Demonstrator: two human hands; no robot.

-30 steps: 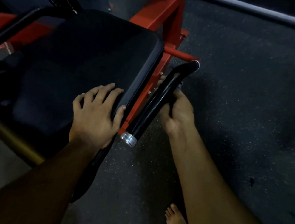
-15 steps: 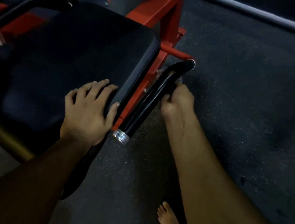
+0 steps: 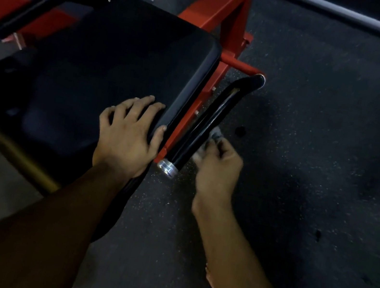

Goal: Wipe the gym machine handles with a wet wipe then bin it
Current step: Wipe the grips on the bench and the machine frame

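Observation:
A glossy black handle [image 3: 209, 122] with a silver end cap runs along the right side of the black seat pad [image 3: 111, 66]. My right hand [image 3: 218, 166] holds a crumpled grey wet wipe [image 3: 214, 135] against the handle's right side, near its lower end. My left hand [image 3: 130, 133] rests flat on the seat pad's near right corner, fingers spread. A second black handle [image 3: 26, 13] with a silver cap sits at the seat's left.
The red machine frame [image 3: 222, 10] rises behind the seat. Dark speckled rubber floor [image 3: 321, 154] spreads to the right, with a pale bar [image 3: 358, 18] along the far edge. My bare foot [image 3: 209, 278] shows beside my right forearm.
My right hand has slid down the handle from near its bend toward the silver end cap, and the wipe now shows. My left hand has stayed on the seat.

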